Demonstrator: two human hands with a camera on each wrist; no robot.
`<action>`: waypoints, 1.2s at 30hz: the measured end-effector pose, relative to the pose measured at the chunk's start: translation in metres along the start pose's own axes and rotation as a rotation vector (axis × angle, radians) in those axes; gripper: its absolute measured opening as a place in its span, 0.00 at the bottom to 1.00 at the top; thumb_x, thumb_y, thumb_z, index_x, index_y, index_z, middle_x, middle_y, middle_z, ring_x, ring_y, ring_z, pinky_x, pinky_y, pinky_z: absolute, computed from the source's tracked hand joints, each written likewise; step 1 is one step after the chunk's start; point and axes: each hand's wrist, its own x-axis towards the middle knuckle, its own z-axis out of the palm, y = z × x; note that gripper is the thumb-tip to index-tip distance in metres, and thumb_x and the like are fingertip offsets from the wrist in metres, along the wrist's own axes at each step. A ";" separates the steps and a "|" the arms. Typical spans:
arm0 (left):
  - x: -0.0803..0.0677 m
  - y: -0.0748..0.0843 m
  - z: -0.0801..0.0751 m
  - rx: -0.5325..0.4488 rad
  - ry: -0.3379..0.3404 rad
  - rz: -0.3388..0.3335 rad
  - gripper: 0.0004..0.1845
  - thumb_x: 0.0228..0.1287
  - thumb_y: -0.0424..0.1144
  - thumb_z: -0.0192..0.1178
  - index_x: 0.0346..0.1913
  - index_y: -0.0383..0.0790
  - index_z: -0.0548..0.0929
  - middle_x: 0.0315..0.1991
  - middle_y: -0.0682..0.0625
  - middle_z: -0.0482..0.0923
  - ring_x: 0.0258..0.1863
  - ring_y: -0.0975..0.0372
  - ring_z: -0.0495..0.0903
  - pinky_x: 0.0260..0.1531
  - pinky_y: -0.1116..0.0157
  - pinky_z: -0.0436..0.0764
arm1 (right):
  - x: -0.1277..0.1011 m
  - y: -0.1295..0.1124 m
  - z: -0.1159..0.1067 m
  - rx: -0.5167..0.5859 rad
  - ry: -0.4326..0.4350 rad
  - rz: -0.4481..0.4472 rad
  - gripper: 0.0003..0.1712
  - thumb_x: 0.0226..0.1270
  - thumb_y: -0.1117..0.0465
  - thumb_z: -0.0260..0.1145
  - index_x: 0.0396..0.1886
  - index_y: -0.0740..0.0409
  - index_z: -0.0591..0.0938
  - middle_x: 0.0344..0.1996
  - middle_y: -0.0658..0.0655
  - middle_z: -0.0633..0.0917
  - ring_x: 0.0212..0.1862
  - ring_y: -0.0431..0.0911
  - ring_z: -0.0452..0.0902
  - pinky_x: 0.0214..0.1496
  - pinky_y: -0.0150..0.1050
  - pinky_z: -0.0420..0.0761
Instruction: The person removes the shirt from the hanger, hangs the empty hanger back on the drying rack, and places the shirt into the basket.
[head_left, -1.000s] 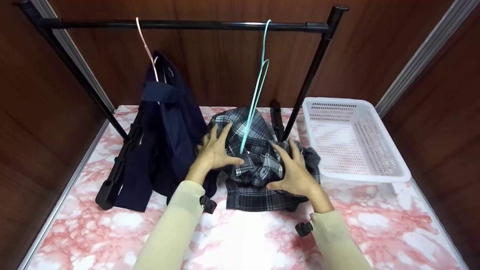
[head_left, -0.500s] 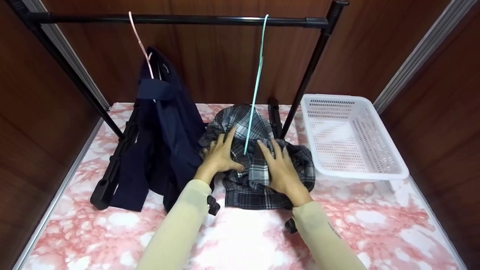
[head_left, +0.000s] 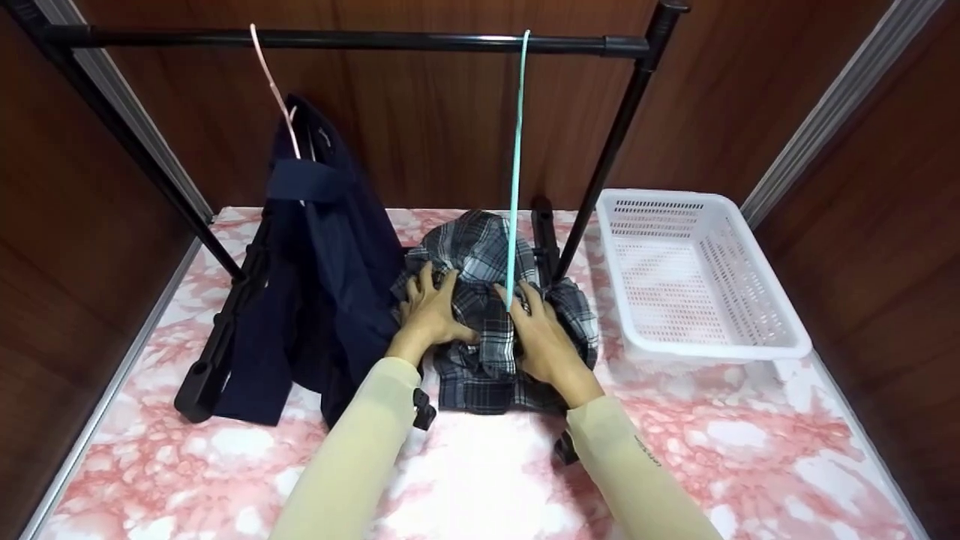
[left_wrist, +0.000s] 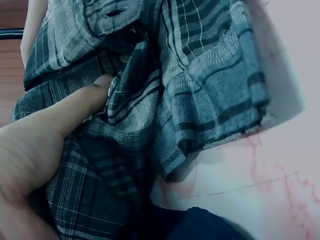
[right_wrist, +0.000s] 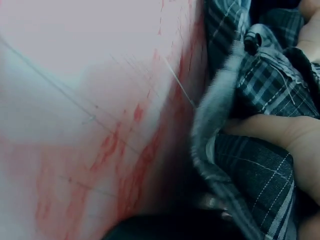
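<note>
A grey and black plaid shirt [head_left: 480, 251] lies bunched on the marbled surface, between the feet of a rack. My left hand [head_left: 429, 313] grips its left side with bent, spread fingers; in the left wrist view the thumb [left_wrist: 75, 107] digs into the folds. On the right side my right hand [head_left: 544, 341] holds a bundle of the cloth. The right wrist view has that thumb [right_wrist: 270, 127] tucked among the folds, while the fingertips are partly hidden. A mint-green hanger [head_left: 514, 187], seen edge-on, hangs from the rail, its lower end overlapping the right fingers.
Dark navy trousers [head_left: 330, 247] hang on a pink hanger [head_left: 271, 82] at the left. The black rack's rail [head_left: 375, 40] crosses above the shirt, with a post [head_left: 604, 161] right of it. A white plastic basket [head_left: 712, 349] stands at the right. Wooden panels enclose the back and sides.
My right hand has moved left, drawing the shirt's right side inward into a tighter bundle. The left hand has stayed near the same spot. The mint-green hanger has turned edge-on.
</note>
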 end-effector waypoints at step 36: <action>-0.022 0.039 -0.009 -0.047 0.309 0.434 0.29 0.51 0.27 0.78 0.59 0.43 0.85 0.49 0.41 0.90 0.52 0.44 0.88 0.52 0.45 0.85 | 0.012 0.007 -0.019 0.313 0.472 -0.072 0.25 0.69 0.78 0.56 0.60 0.62 0.86 0.52 0.62 0.87 0.57 0.58 0.85 0.67 0.51 0.80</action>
